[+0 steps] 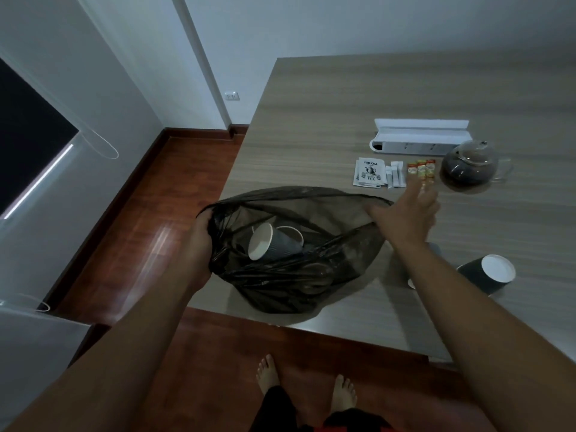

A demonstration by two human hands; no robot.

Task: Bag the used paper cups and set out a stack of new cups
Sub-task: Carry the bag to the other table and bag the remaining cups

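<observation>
The black bag [296, 260] sags over the table's [343, 98] near left corner, its mouth held wide by the left hand [199, 244] gripping the rim so cups drop in; two used cups [274, 241] lie inside. The right hand [408, 213], fingers spread and empty, hovers past the rim (blurred). One dark cup [486, 274] lies tipped near the front edge, unbagged. Farther back: sachets [420, 173], teapot [470, 166].

Both forearms bare to the frame edge, no sleeves, no watch, bands or rings on the left hand [199, 244] or right hand [408, 213]. Right hand fingertips motion-blurred, detail there unreadable. Bare feet [268, 374], no socks or shoes. Legs in dark, black-looking trousers [277, 406], hems ending at the ankles. Thin strip of red fabric [343, 429] at the bottom frame edge, garment type unclear.
</observation>
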